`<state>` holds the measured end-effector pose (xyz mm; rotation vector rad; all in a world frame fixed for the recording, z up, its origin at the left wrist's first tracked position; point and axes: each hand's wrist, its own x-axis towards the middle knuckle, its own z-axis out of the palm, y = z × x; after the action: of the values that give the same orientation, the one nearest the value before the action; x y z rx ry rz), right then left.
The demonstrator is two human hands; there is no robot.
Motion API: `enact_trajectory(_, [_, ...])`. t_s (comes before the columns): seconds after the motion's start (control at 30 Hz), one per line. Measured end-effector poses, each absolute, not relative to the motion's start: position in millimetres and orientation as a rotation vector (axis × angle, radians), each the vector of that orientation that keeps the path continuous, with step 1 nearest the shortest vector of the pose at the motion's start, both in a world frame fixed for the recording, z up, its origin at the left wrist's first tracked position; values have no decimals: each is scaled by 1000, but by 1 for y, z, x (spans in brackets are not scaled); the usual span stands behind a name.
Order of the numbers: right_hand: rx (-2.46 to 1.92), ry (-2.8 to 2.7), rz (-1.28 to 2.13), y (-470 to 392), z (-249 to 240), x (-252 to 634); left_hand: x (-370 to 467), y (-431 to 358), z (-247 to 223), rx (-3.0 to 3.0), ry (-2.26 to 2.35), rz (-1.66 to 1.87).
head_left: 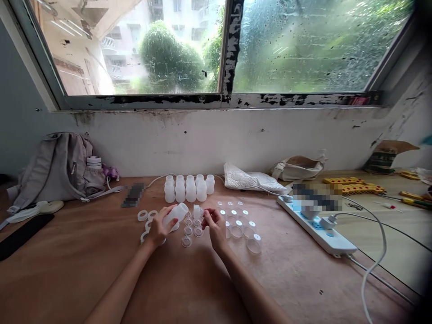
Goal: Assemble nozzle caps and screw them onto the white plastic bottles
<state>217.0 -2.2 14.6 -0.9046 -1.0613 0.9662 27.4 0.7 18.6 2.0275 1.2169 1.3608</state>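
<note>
My left hand (159, 227) is wrapped round a frosted white plastic bottle (175, 213), tilted with its mouth up and to the right. Just right of that mouth, my right hand (215, 225) pinches a small clear plastic fitting (196, 211) on its edge; the fitting and bottle are apart. Beneath and between the hands lie several clear round plastic pieces (186, 241). White rings (142, 216) lie left of my left hand, some hidden behind it. Beyond my right hand are rows of clear domed pieces with white discs (254, 244).
Several frosted bottles (191, 189) stand in rows behind the hands. A white power strip (317, 225) with plugs and looping cables lies right. A silver padded pouch (251, 177) and a beige bag (299, 168) rest by the wall. A backpack (64, 166) sits left, near a black flat object (25, 235).
</note>
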Motion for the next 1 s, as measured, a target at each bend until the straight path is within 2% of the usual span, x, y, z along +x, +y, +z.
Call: enact_trajectory(1.0, [-1026, -1355, 882, -10, 20, 216, 27, -9, 13, 2056, 1208, 1193])
